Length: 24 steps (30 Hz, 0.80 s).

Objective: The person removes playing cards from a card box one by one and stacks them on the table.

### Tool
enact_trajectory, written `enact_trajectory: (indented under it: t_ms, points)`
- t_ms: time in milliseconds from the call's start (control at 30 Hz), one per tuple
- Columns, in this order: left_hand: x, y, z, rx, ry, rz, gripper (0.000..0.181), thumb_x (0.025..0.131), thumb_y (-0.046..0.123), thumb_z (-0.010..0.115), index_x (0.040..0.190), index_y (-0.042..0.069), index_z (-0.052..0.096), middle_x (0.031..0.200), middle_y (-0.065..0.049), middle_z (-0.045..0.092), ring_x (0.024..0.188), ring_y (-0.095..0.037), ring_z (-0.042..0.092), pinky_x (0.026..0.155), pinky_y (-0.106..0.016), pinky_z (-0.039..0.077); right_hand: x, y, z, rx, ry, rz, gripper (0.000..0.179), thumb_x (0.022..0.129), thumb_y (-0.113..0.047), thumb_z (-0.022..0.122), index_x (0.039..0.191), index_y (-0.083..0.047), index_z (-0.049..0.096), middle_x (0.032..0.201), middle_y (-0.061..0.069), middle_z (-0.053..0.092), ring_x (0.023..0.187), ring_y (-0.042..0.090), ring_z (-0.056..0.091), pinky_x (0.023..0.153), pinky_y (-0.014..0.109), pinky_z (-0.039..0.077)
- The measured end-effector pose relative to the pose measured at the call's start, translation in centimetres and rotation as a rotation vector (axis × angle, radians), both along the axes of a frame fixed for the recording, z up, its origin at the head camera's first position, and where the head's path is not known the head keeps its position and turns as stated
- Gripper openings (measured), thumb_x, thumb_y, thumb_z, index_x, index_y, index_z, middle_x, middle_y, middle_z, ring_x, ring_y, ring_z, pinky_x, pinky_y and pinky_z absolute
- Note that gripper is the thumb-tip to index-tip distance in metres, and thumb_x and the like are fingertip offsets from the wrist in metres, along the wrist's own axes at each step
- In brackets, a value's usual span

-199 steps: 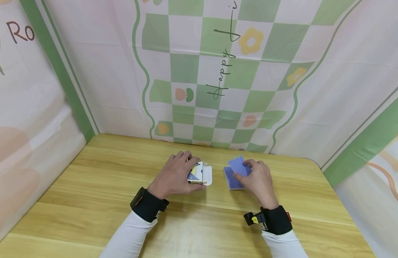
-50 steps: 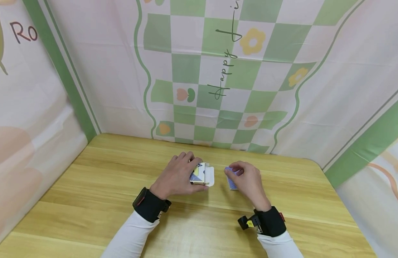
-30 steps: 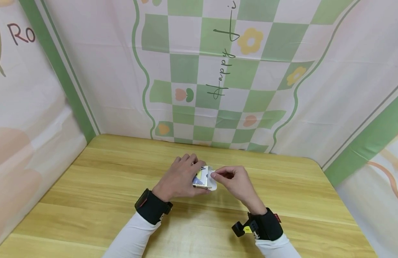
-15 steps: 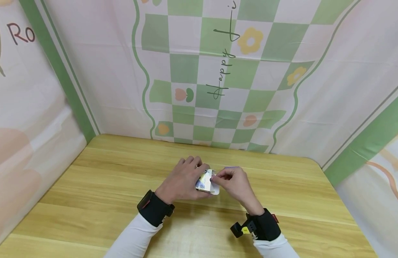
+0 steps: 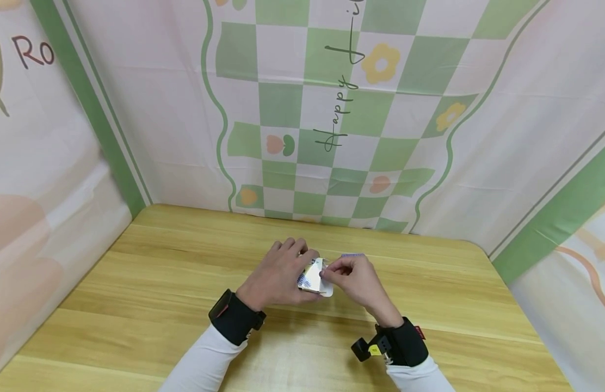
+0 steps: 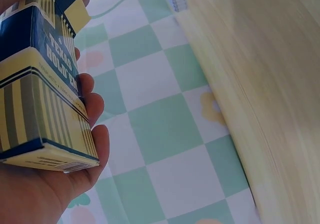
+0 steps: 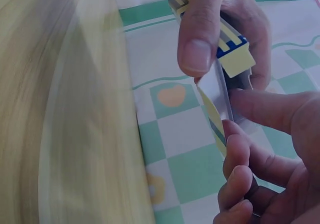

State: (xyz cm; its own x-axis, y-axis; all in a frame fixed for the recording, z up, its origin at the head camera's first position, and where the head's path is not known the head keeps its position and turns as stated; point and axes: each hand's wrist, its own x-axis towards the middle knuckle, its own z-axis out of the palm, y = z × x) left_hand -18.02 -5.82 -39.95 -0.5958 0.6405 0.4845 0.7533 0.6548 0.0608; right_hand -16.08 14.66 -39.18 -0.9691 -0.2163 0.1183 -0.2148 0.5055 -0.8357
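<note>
My left hand (image 5: 278, 275) grips a playing-card box (image 5: 309, 276) from its left side, fingers curled over it and thumb along the near edge. In the left wrist view the card box (image 6: 45, 104) is cream and dark blue with stripes and "Texas Hold'em" lettering. Its mouth faces right, with the white lid flap (image 5: 327, 287) folded out. My right hand (image 5: 358, 280) pinches at the mouth; in the right wrist view one finger (image 7: 265, 106) reaches into the opening while other fingertips touch the flap (image 7: 212, 116). A blue-backed card deck (image 5: 352, 254) lies behind the right hand, mostly hidden.
The light wooden table (image 5: 136, 305) extends around both hands. Behind it hangs a curtain (image 5: 322, 147) with green and white checks, and more printed cloth (image 5: 77, 163) closes off the sides. Each wrist wears a black strap (image 5: 236, 316) with a small camera.
My right hand has set down the cards it held over the deck and moved left to the box mouth. My left hand has shifted the box slightly right and nearer. The last half second shows little motion.
</note>
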Motion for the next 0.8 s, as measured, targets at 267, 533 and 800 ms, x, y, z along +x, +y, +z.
enact_trajectory:
  t_ms: [267, 533, 800]
  points:
    - [0.1, 0.2, -0.1, 0.006, 0.013, -0.021, 0.07, 0.064, 0.07, 0.064, 0.114, 0.022, 0.056, 0.1, 0.003, 0.045, 0.088, -0.016, 0.043, 0.072, -0.035, 0.035, 0.1, -0.3, -0.3, -0.012, -0.005, -0.05, 0.009, 0.077, -0.017, 0.071, 0.074, -0.01, 0.065, 0.071, 0.004, 0.059, 0.061, 0.017, 0.05, 0.054, 0.027, 0.04]
    - [0.0, 0.2, 0.0, 0.014, -0.005, -0.019, 0.071, 0.065, 0.072, 0.061, 0.115, 0.022, 0.055, 0.101, 0.003, 0.045, 0.09, -0.016, 0.043, 0.074, -0.035, 0.035, -0.1, 0.3, -0.4, -0.043, -0.04, 0.009, 0.014, 0.08, -0.021, 0.069, 0.08, -0.008, 0.066, 0.074, 0.007, 0.058, 0.062, 0.02, 0.049, 0.053, 0.028, 0.039]
    - [-0.1, -0.2, 0.1, 0.004, -0.018, 0.001, 0.073, 0.066, 0.074, 0.057, 0.117, 0.021, 0.055, 0.102, 0.003, 0.045, 0.091, -0.015, 0.043, 0.075, -0.035, 0.035, -0.2, 0.8, 0.0, -0.09, -0.117, 0.052, 0.025, 0.082, -0.029, 0.067, 0.083, -0.005, 0.063, 0.08, 0.01, 0.057, 0.068, 0.02, 0.046, 0.057, 0.027, 0.035]
